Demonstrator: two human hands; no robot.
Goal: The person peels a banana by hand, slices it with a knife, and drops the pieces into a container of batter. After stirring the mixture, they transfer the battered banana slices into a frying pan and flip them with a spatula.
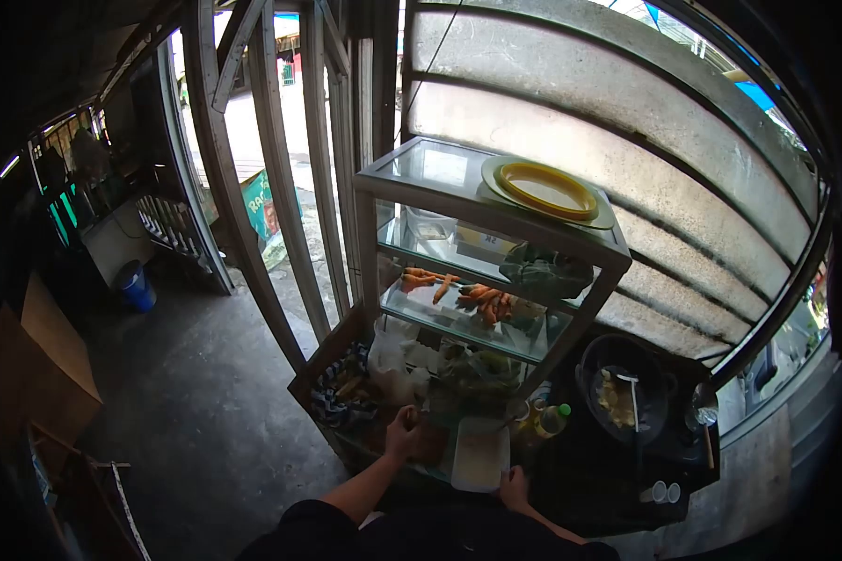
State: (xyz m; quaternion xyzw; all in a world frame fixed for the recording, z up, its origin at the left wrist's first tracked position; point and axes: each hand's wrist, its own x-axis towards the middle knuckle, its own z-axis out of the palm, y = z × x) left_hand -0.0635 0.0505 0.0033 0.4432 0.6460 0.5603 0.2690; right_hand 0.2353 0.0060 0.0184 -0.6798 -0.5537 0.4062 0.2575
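Note:
My left hand (403,433) is raised over the counter, just left of a white rectangular tub (481,455), its fingers curled together; whatever they hold is too small to make out. At the tub's lower right edge is my right hand (514,487), closed, with its fingertips partly hidden. The tub holds something pale. A brown board (430,443) lies between my left hand and the tub. Behind my left hand are white plastic bags (395,360) and a dark patterned cloth (332,374).
A glass display case (496,220) holds orange fried food (485,301), with a yellow-rimmed plate (546,190) on top. To the right are a green-capped bottle (552,421), a wok with food (617,397) and small cups (660,492). A blue bucket (137,286) stands on the floor.

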